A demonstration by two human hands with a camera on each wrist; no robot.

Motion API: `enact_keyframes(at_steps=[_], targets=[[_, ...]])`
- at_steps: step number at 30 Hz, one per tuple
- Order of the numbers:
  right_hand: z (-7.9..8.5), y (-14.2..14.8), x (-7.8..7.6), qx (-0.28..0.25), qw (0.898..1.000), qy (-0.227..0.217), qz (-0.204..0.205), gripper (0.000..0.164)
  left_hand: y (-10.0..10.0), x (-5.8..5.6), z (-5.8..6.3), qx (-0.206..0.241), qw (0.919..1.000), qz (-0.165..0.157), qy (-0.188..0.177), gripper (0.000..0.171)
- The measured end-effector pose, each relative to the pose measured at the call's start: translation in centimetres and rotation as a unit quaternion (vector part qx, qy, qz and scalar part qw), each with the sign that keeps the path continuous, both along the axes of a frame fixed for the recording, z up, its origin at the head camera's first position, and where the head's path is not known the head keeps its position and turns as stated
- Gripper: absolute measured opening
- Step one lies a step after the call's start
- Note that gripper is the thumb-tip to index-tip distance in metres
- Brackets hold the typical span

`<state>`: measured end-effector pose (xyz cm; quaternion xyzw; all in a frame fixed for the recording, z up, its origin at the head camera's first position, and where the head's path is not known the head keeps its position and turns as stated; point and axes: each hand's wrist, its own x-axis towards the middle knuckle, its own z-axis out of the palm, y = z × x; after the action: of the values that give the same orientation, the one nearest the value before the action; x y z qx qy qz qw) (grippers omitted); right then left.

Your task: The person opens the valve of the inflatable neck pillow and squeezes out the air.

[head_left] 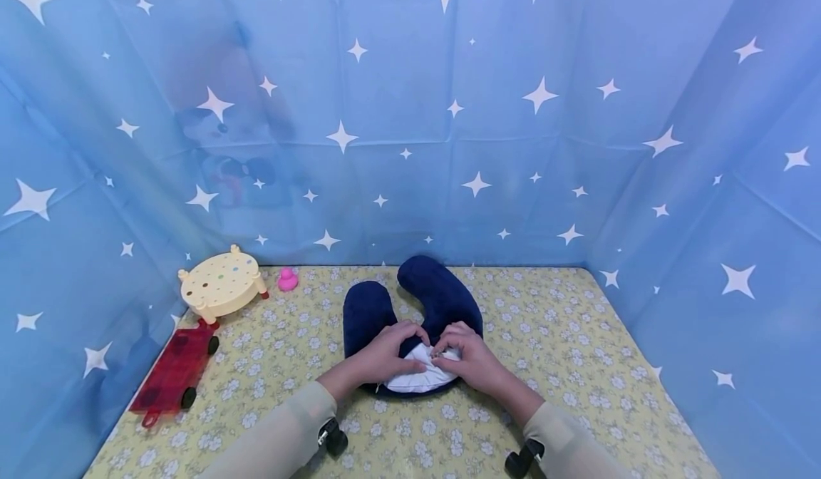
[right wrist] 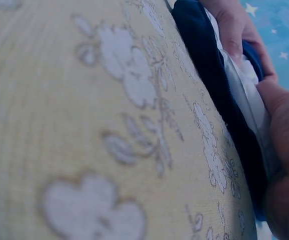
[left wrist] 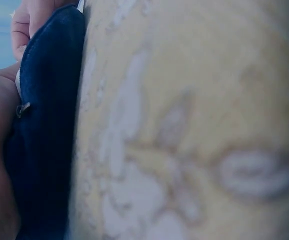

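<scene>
Watching the feed from my end, I've got both hands on the pillow (head_left: pixel 449 294), the navy U-shaped one, sitting mid-bench (head_left: pixel 545 365) with its two ends pointing at the curtain (head_left: pixel 385 73). The cover gapes along the near curve and white lining (head_left: pixel 410 385) shows through.

Left grip (head_left: pixel 390 354): fingers bent over the far edge of the white patch, thumb lying across the lining on the near side, a fair gap between them with fabric in it. Right grip (head_left: pixel 471 359) is tighter, thumb and forefinger nearly together, clamped on a bunched bit of the same lining. The two sit just beside each other, knuckles up.

My left wrist cam gets the navy side of the cover, plus a little zip pull (left wrist: pixel 23 109) near the left thumb. The right wrist cam shows white running along the slit between both hands. Can't make out the fingertips there.

Off to the left on the bench: cream stool (head_left: pixel 221 283), pink duck (head_left: pixel 287 279) just beside it, and a red cart (head_left: pixel 173 372) with black wheels nearer me.
</scene>
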<state>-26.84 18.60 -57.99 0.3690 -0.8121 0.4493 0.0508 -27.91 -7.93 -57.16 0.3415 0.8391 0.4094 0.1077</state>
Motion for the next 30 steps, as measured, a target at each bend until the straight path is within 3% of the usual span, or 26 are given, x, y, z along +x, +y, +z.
enact_keyframes(at_steps=[16, 30], targets=[[-0.19, 0.09, -0.02, -0.015, 1.000, -0.005, 0.007, 0.009, 0.16, -0.02, -0.02, -0.017, 0.9997, 0.004, 0.015, 0.029], [-0.38, 0.24, -0.25, 0.014, 1.000, -0.011, 0.002, 0.004, 0.30, -0.07, -0.05, -0.030, 0.9992, 0.004, 0.027, 0.028]])
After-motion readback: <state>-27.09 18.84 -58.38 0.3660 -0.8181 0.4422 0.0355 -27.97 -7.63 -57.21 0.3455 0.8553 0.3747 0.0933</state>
